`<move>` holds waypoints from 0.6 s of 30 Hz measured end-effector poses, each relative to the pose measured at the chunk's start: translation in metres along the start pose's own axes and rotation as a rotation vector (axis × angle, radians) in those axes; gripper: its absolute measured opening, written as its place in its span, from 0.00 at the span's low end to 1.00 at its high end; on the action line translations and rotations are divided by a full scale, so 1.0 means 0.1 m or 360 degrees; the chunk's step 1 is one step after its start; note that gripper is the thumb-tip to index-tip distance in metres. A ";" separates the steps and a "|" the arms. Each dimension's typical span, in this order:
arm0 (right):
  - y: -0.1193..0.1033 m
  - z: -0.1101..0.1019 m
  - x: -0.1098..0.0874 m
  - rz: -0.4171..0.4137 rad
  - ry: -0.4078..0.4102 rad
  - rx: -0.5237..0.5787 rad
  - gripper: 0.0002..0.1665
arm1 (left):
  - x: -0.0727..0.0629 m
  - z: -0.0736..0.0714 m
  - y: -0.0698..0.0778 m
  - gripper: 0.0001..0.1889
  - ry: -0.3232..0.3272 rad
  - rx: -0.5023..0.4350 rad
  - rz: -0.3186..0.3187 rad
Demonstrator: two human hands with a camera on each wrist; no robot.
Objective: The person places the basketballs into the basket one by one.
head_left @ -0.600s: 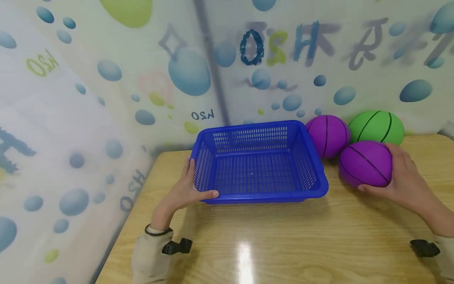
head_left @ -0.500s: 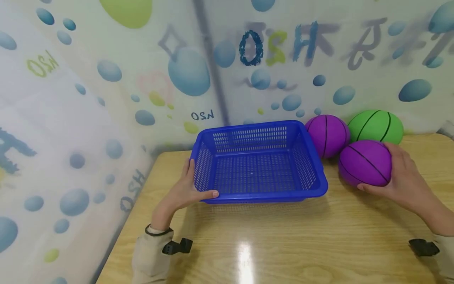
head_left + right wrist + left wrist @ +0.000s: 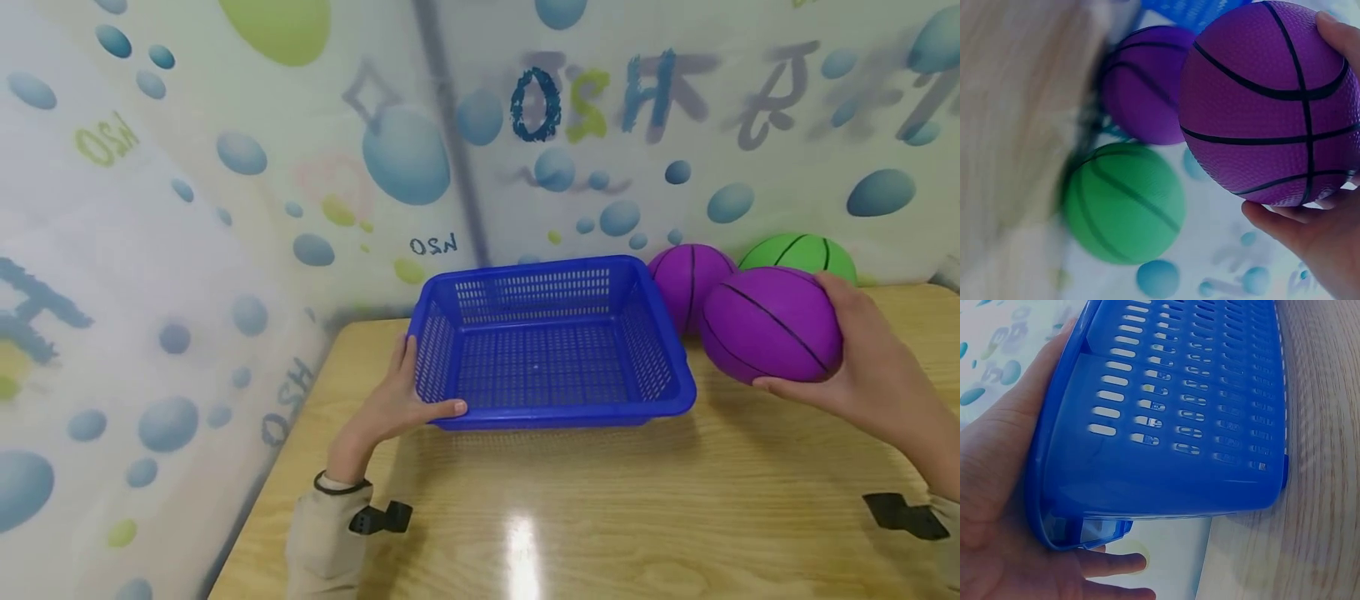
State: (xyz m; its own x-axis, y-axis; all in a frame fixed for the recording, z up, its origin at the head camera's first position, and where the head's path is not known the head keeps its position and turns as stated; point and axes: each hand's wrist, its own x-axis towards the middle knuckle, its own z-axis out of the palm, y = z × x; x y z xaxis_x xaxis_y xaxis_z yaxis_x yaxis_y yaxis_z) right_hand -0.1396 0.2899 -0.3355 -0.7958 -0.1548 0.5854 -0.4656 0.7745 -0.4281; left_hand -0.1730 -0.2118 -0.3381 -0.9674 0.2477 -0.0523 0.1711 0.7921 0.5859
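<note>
A blue perforated plastic basket (image 3: 570,412) sits on the table with nothing inside. At its near left corner my left hand (image 3: 392,410) grips it, thumb over the front rim and fingers along the left side; the left wrist view shows the slotted wall (image 3: 1166,444) close up. My right hand (image 3: 881,375) holds a purple toy basketball (image 3: 772,325) between thumb and fingers, raised above the table to the right of the basket. Behind it, partly covered in the head view, are a second purple ball (image 3: 678,275) and a green ball (image 3: 1125,203), both with black lines.
The wooden table (image 3: 570,500) ends at the left beside a hanging sheet. A patterned curtain (image 3: 300,167) with blue and green spots stands right behind the basket and balls. Small black cameras are strapped at both wrists.
My right hand has lifted the purple ball up off the table, so it covers more of the other two balls. The left hand stays on the basket. The head view shifts slightly.
</note>
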 end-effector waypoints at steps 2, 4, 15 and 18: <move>-0.09 -0.01 0.04 -0.0036 0.0017 0.0029 0.79 | 0.00 0.00 0.01 0.67 -0.0004 0.0001 -0.0008; -0.17 0.00 0.07 -0.0075 0.0030 0.0044 0.79 | 0.01 0.00 0.01 0.67 -0.0008 -0.0006 -0.0008; -0.55 0.11 0.23 -0.0096 0.0117 0.0187 0.77 | 0.00 0.00 0.03 0.67 -0.0008 -0.0017 0.0004; -0.65 0.23 0.28 -0.0089 0.0114 0.0275 0.76 | 0.00 0.00 0.02 0.67 -0.0010 -0.0016 0.0006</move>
State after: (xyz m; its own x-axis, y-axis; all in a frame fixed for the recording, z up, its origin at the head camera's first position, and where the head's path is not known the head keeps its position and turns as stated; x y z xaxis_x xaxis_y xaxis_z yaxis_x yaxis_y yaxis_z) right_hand -0.1407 0.2212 -0.3072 -0.7402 -0.1457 0.6564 -0.5726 0.6483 -0.5018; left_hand -0.1723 -0.2103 -0.3370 -0.9655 0.2544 -0.0553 0.1729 0.7854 0.5943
